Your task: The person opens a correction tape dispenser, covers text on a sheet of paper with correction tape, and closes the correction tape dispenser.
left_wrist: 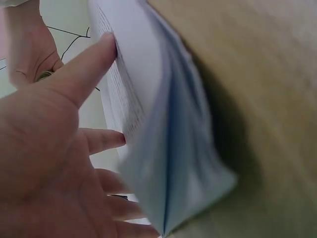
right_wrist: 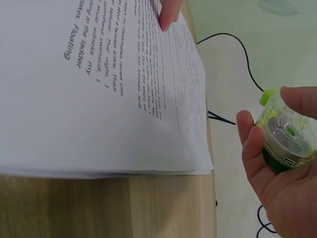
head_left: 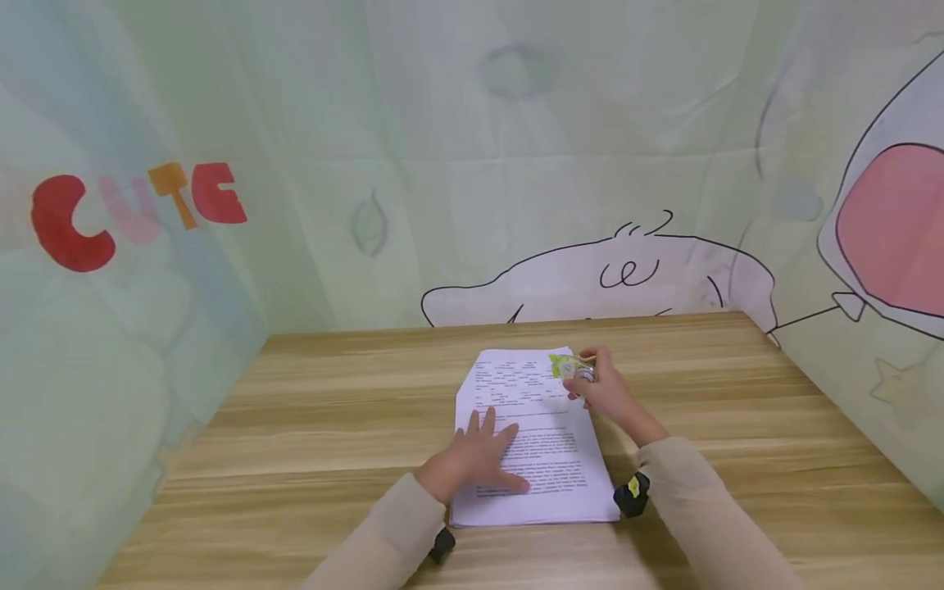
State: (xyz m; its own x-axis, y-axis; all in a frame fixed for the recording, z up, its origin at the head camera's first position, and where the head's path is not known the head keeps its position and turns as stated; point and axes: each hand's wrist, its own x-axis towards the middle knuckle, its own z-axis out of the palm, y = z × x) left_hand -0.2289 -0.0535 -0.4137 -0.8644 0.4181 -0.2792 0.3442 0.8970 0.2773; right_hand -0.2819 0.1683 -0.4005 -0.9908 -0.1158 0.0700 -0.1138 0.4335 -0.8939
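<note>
A stack of printed paper [head_left: 531,508] lies on the wooden table, its top sheet bearing lines of black text; the text near its top has white gaps. My left hand [head_left: 479,459] rests on the lower left of the sheet with fingers spread; in the left wrist view the thumb [left_wrist: 91,64] touches the page and the stack's loose edges [left_wrist: 173,168] fan apart. My right hand [head_left: 608,389] grips a clear and green correction tape dispenser [right_wrist: 287,131] between thumb and curled fingers. In the head view the dispenser overlaps the page's top right corner, green tip pointing left.
The wooden table [head_left: 332,418] reaches back to a printed cloth backdrop [head_left: 317,197] with cartoon drawings and coloured letters. Black wrist bands [head_left: 632,495] sit over both pale sleeves [head_left: 708,500]. The stack's upper left corner looks cut or folded at a slant.
</note>
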